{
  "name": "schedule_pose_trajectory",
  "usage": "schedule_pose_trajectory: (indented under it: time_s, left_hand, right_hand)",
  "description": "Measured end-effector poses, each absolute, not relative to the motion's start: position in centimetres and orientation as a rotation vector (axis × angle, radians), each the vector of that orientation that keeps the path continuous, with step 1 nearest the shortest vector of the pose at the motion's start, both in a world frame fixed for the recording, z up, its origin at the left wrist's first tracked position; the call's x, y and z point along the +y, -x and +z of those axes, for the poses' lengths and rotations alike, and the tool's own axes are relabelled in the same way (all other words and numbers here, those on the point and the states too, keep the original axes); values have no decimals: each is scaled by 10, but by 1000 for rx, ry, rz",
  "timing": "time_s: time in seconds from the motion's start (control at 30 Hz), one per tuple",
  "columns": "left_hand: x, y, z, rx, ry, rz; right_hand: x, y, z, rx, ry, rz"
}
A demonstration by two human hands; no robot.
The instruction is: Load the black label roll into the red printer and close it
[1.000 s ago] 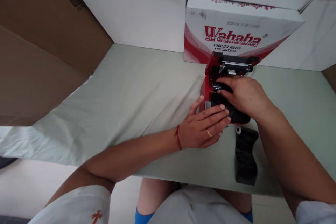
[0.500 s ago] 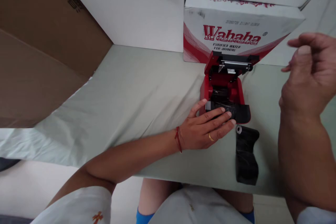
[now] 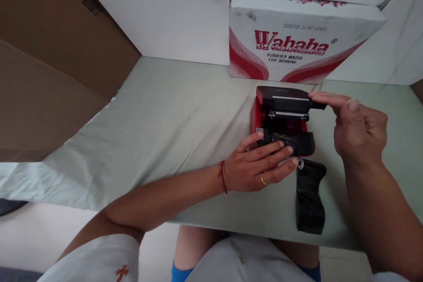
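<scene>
A small red-and-black printer [image 3: 254,116] stands on the cloth-covered table with its lid [image 3: 289,99] partly lowered, tilted over the inside. My left hand [image 3: 254,165] lies flat with fingers spread, fingertips on the black film [image 3: 282,139] across the printer's front edge. From the right, my right hand [image 3: 360,128] touches the lid's right end with its outstretched index finger. Its thumb sticks up and the other fingers are curled, with nothing held. A loose roll of black film [image 3: 310,198], partly unwound, lies in front of the printer. Most of the printer's inside is hidden under the lid.
Close behind the printer stands a white-and-red Wahaha water carton [image 3: 294,44], with white boxes [image 3: 178,13] around it. A large brown cardboard box [image 3: 59,75] flanks the left side. The table's front edge runs just before my lap.
My right hand came out of the printer, swung up to the right, then came back to the lid. The lid has tipped down and forward from upright. My left hand stayed nearly still.
</scene>
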State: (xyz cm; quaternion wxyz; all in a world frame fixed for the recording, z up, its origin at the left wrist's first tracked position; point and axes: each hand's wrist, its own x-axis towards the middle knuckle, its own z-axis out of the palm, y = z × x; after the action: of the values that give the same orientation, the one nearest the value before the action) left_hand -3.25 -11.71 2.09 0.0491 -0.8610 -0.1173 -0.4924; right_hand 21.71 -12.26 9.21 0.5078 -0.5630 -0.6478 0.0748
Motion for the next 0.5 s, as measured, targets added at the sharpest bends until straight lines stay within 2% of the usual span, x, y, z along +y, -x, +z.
schedule_pose_trajectory:
  time_s: [0.1,0.23,0.5]
  left_hand:
    - [-118,34,21,-354,2616,-1490]
    - [-119,34,23,-363,2601,-1486]
    - [-116,37,23,-331,2612,-1442]
  right_hand:
    - [-141,-222,90,-1702,1255,250]
    - [-155,-226,84,-1909,1346,174]
    - [-161,-216,80,-1898,1410,126]
